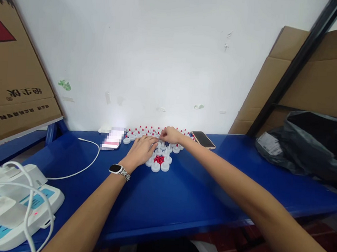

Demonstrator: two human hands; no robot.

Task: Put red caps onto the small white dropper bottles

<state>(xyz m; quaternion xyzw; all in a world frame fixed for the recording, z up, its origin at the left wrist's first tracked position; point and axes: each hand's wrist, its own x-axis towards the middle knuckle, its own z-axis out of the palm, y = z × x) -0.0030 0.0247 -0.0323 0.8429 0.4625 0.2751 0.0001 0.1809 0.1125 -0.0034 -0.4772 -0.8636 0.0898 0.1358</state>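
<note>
Many small white round caps (155,167), several with red tips (139,132), lie in rows at the back of the blue table (181,195). A little heap of loose red pieces (159,159) sits among the nearest caps. My left hand (142,149), with a watch on its wrist, rests on the caps, fingers bent. My right hand (170,135) hovers over the caps just behind, fingertips pinched together; what they pinch is too small to tell. The two hands' fingertips nearly meet.
A phone (203,139) lies face up right of the caps. A white cable (83,162) runs to a device (113,139) on the left. A white power strip (12,204) sits front left. Cardboard (15,63) leans left, a black bag (310,146) lies right.
</note>
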